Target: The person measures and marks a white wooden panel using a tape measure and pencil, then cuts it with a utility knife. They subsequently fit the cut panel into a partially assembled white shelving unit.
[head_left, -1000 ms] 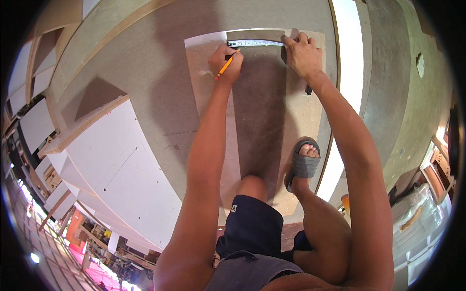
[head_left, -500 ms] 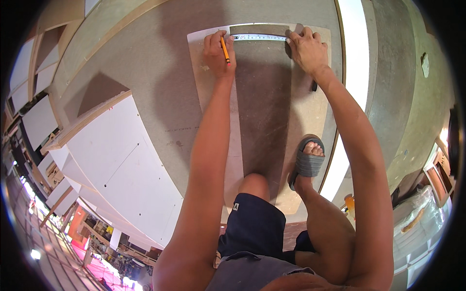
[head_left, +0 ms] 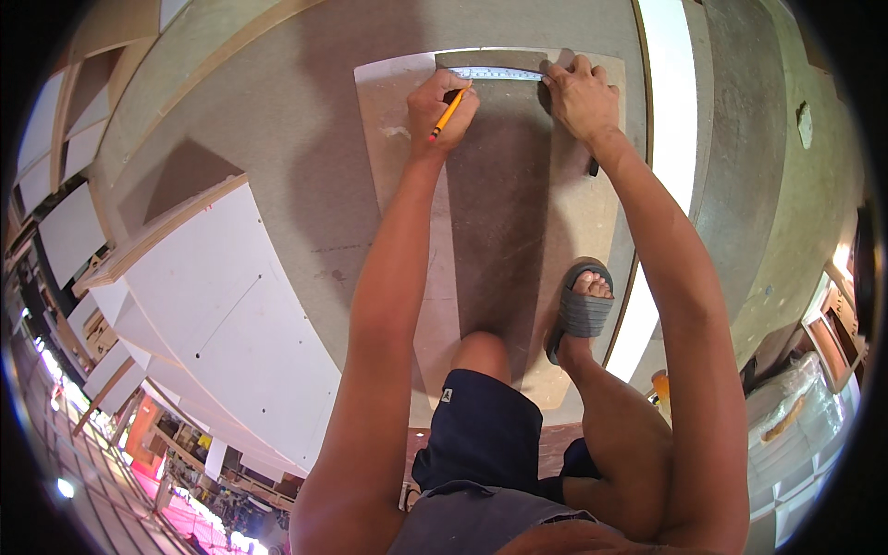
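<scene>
orange pencil (head_left: 449, 117), white tape (head_left: 504, 73) with dark markings, navy shorts (head_left: 486, 421)

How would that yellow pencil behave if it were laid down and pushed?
The pencil would probably roll, being long and slim. It looks stiff, its shaft straight in the left hand, and, being so thin, is likely light.

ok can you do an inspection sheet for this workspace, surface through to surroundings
Surface: broad, flat grey-brown sheet, partly in shadow
Job's things: tapered thin brown board; white tape strip across its far end; yellow wooden pencil with reddish end
Clutter: small black item by the right wrist, mostly hidden
Hands: left hand holds the pencil, by the tape's left part; right hand touches its right end
Cables: nothing seen
Surroundings: white-faced wooden structure left; clear-plastic-wrapped bundle lower right
</scene>
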